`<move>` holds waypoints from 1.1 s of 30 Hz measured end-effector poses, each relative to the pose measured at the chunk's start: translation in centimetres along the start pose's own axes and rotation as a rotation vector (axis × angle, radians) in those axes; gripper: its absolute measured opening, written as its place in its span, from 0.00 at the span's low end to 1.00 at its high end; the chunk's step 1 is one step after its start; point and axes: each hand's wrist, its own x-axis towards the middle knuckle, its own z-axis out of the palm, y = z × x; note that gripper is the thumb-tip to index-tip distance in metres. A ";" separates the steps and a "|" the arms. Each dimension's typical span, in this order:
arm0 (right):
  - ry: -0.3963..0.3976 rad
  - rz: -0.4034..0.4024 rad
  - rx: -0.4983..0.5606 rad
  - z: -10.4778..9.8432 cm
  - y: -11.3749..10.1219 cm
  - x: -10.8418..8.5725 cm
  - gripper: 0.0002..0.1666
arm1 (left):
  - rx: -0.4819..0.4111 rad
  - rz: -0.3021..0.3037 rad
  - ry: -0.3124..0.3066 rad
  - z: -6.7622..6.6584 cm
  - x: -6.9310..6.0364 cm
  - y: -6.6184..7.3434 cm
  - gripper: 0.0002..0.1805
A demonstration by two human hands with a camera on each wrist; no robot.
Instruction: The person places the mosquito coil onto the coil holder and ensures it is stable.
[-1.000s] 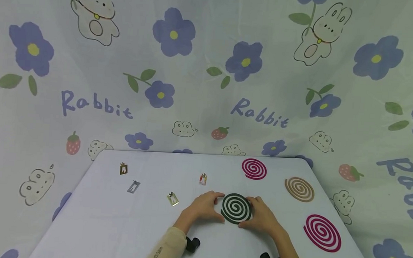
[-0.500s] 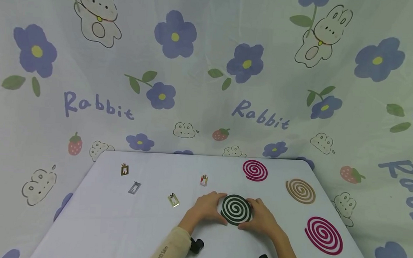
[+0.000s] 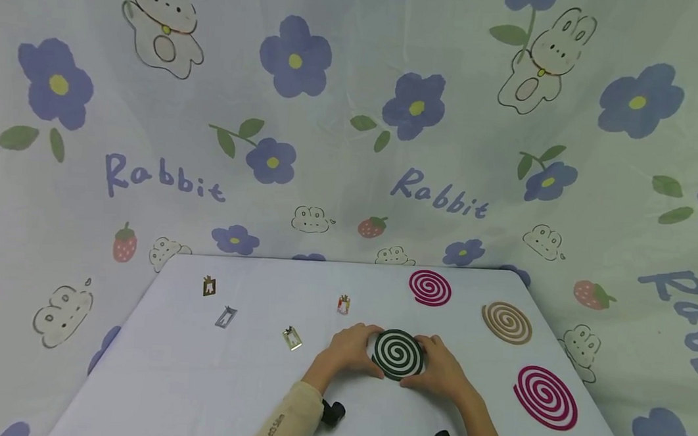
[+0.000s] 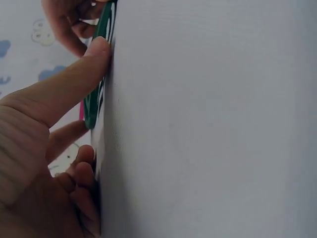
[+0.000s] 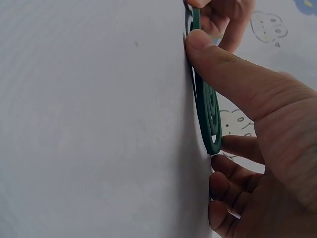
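Note:
A dark green mosquito coil (image 3: pixel 398 355) lies flat, or nearly so, at the table's middle front. My left hand (image 3: pixel 348 349) grips its left edge, thumb on the near side and index finger on the far side. On the opposite edge my right hand (image 3: pixel 440 368) holds it the same way. Seen edge-on in the left wrist view, the green coil (image 4: pixel 103 29) touches the left thumb and index fingertip. The right wrist view has the coil (image 5: pixel 208 109) between the right thumb and index finger, other fingers loosely bent near the cloth. Whether the coil is lifted at all, I cannot tell.
Two magenta coils (image 3: pixel 430 288) (image 3: pixel 545 397) and a tan coil (image 3: pixel 506 322) lie to the right. Small metal stands in brown-gold (image 3: pixel 209 286), silver (image 3: pixel 225 317), pale gold (image 3: pixel 292 338) and red-white (image 3: pixel 344 304) lie left and behind. A printed curtain (image 3: pixel 343 112) hangs behind the white table (image 3: pixel 169 380).
My left hand has shifted slightly right, closer against the green coil. The right hand and the coil have barely moved. The other coils and the stands stay in place.

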 end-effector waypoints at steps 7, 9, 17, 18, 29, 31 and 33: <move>0.006 0.021 0.012 -0.3 0.0 -0.1 0.61 | -0.045 0.024 -0.007 0.0 0.2 -0.1 0.48; 0.009 0.016 0.017 -0.3 -0.1 0.0 0.61 | -0.047 0.021 -0.005 0.0 0.2 -0.2 0.49; 0.013 -0.014 0.064 -0.1 -0.2 0.0 0.61 | -0.097 0.018 0.005 -0.3 -0.3 -0.4 0.50; 0.013 -0.015 0.071 -0.1 -0.2 0.0 0.61 | -0.110 0.020 0.005 -0.3 -0.3 -0.5 0.50; 0.014 -0.033 0.135 0.2 -0.8 0.3 0.61 | -0.251 0.016 0.009 -0.5 -1.1 -0.9 0.47; 0.013 -0.045 0.142 0.3 -0.9 0.3 0.61 | -0.291 0.012 0.017 -0.5 -1.2 -0.8 0.43; 0.013 -0.061 0.150 0.3 -1.0 0.2 0.61 | -0.336 0.024 0.036 -0.5 -1.2 -0.8 0.37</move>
